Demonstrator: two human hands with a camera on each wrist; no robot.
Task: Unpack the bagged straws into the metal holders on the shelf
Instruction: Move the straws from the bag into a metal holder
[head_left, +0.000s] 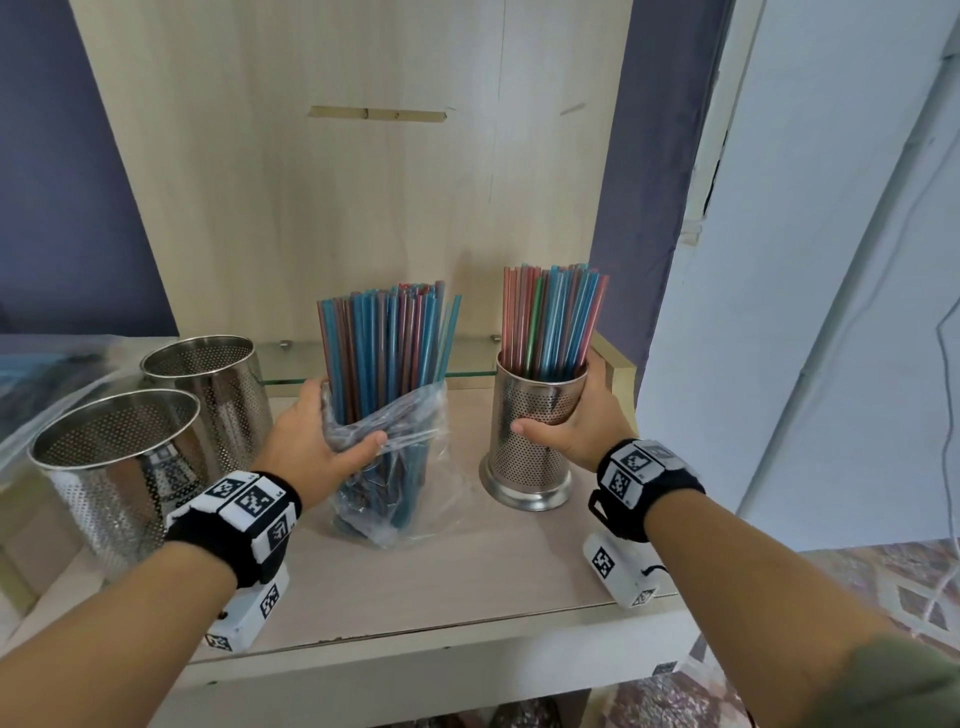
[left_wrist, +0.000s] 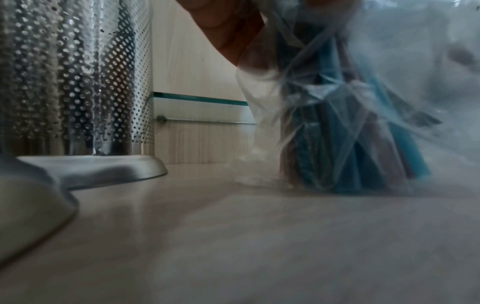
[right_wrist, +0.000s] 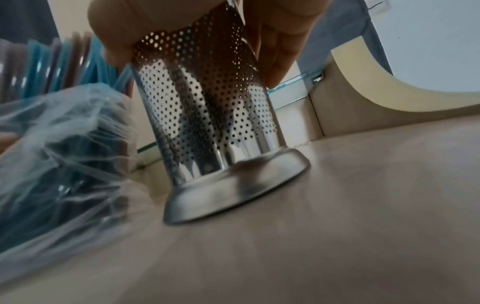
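Bagged straws (head_left: 387, 415) gripped by left hand (head_left: 306, 447); filled holder (head_left: 530, 441) clasped by right hand (head_left: 576, 421) near shelf's right edge. Slack bag may slip, spilling straws.

On my left wrist (head_left: 234, 519) I wear a black band topped with white blocks printed with black square-pattern markers, and a white camera box (head_left: 249, 613) with the same markers hangs beneath it. My right wrist (head_left: 647, 483) carries a matching black band, marker blocks and white box (head_left: 621, 571). An olive-green sleeve (head_left: 893, 680) covers my right upper arm.
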